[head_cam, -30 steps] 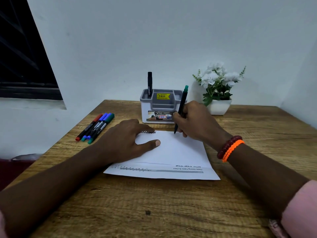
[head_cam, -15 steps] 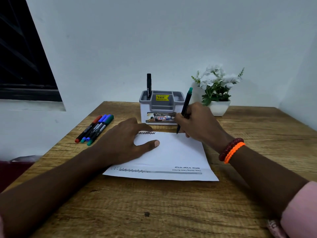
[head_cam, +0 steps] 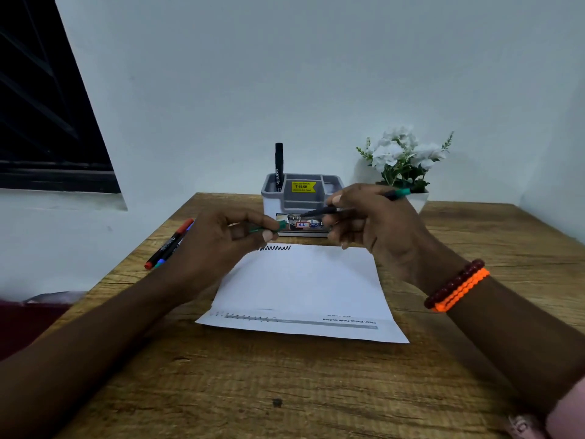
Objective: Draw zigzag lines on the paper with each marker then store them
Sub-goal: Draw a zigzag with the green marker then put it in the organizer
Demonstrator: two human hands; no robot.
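My right hand (head_cam: 373,226) grips a green-ended marker (head_cam: 397,194) held nearly level above the far edge of the white paper (head_cam: 304,286), its tip pointing left. My left hand (head_cam: 221,245) pinches the marker's green cap (head_cam: 269,230), a short gap from the tip. A black zigzag line (head_cam: 274,248) runs along the paper's far left edge. A black marker (head_cam: 278,166) stands in the grey organizer (head_cam: 300,204). Red and blue markers (head_cam: 167,245) lie on the table to the left, partly hidden by my left hand.
A white pot of white flowers (head_cam: 405,163) stands right of the organizer, against the wall. The wooden table (head_cam: 285,381) reaches toward me below the paper. A dark window is at the upper left.
My right hand lifted the marker off the paper and turned it level. My left hand left the paper, rose, and now pinches the green cap in front of the tip.
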